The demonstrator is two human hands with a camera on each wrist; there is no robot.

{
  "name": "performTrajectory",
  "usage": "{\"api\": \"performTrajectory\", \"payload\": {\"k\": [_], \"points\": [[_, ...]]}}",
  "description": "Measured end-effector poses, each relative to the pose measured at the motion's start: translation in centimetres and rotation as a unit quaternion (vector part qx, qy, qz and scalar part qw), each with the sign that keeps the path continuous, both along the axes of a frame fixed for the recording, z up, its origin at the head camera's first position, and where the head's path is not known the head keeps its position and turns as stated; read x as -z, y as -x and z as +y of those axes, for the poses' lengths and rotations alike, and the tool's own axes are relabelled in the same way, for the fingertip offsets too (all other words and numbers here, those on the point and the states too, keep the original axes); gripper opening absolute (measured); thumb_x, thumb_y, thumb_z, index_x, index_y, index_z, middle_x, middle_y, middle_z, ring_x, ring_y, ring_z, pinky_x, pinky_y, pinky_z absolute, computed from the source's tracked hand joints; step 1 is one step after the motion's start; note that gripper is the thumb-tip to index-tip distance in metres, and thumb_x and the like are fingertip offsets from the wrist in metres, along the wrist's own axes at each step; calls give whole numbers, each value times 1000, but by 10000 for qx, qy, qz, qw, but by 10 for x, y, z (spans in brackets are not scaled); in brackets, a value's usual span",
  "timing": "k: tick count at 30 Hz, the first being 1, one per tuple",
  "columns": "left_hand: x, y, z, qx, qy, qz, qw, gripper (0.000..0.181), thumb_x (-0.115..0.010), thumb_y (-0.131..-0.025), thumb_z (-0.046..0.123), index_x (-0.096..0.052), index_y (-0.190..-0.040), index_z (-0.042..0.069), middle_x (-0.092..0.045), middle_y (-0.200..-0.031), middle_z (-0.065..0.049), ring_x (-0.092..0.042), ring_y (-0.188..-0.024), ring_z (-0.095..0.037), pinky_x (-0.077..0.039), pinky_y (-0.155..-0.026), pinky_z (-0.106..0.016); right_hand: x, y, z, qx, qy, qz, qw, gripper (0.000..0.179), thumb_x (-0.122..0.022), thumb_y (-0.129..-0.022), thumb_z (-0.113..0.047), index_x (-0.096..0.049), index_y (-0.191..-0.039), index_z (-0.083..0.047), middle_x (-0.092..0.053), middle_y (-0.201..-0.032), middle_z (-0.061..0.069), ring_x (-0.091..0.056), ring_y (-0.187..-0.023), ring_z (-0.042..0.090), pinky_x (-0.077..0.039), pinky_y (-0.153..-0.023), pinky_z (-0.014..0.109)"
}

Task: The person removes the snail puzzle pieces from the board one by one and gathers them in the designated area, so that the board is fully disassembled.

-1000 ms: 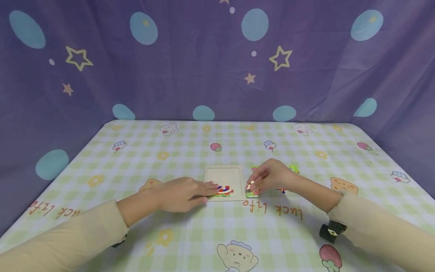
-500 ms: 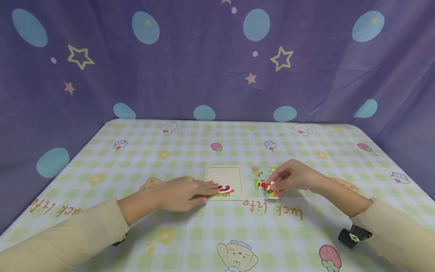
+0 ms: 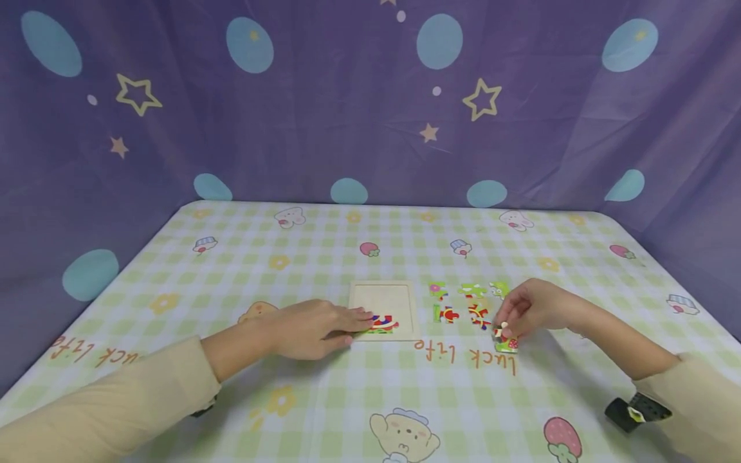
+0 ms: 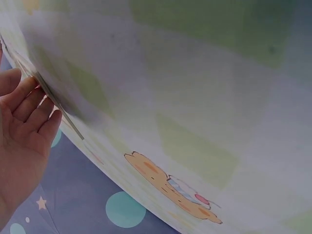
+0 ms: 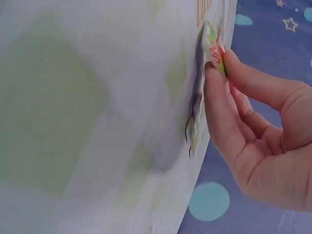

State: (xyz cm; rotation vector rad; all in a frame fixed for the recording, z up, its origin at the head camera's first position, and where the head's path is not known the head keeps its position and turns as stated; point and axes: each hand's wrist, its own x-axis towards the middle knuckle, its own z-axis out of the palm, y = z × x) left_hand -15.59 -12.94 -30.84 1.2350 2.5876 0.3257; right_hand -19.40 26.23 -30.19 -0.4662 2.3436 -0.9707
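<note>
My right hand (image 3: pixel 538 310) pinches a colourful jigsaw piece (image 3: pixel 507 344) between thumb and fingers. In the right wrist view the piece (image 5: pixel 216 51) tilts close to the cloth. Fairly straight fingers of my left hand (image 3: pixel 312 329) rest on the lower left of a pale puzzle tray (image 3: pixel 379 296). Red, blue and green jigsaw pieces (image 3: pixel 384 323) lie along that tray's near side, partly hidden by the fingertips. The left wrist view shows this hand (image 4: pixel 24 122) against the tray's edge.
Several loose jigsaw pieces lie right of the tray, among them a red one (image 3: pixel 448 314), another red one (image 3: pixel 479 316) and a green one (image 3: pixel 473 290). A checked tablecloth (image 3: pixel 324 411) covers the table. A purple curtain (image 3: pixel 347 116) hangs behind.
My right hand has moved right, away from the tray, carrying the pinched jigsaw piece past the loose ones, which now show more fully. The left hand stays in place.
</note>
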Motion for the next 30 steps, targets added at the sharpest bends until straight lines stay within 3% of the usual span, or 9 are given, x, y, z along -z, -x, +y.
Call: {"api": "performTrajectory", "payload": {"k": [7, 23, 30], "points": [[-1, 0, 0, -20, 31, -11, 10000, 41, -49, -100, 21, -50, -141, 16, -45, -149, 1, -42, -140, -17, -37, -114, -43, -1, 0, 12, -176, -701, 786, 9943, 19, -83, -68, -14, -74, -83, -6, -66, -71, -4, -52, -63, 2, -47, -58, 20], [1, 1, 1, 19, -75, 27, 10000, 40, -51, -99, 20, -52, -139, 14, -47, -147, 2, -44, -138, -17, -38, -114, -41, -3, -2, 12, -98, -1163, 1131, 9867, 15, -85, -68, -12, -75, -80, -11, -72, -74, -4, -60, -68, 7, -48, -60, 20], [1, 2, 1, 33, -61, 55, 10000, 40, -51, -99, 20, -52, -139, 14, -47, -147, 1, -45, -138, -18, -39, -113, -42, -19, 2, 11, -75, -1183, 1460, 9822, 15, -83, -70, -13, -75, -82, -9, -73, -75, -3, -63, -69, 6, -49, -63, 19]]}}
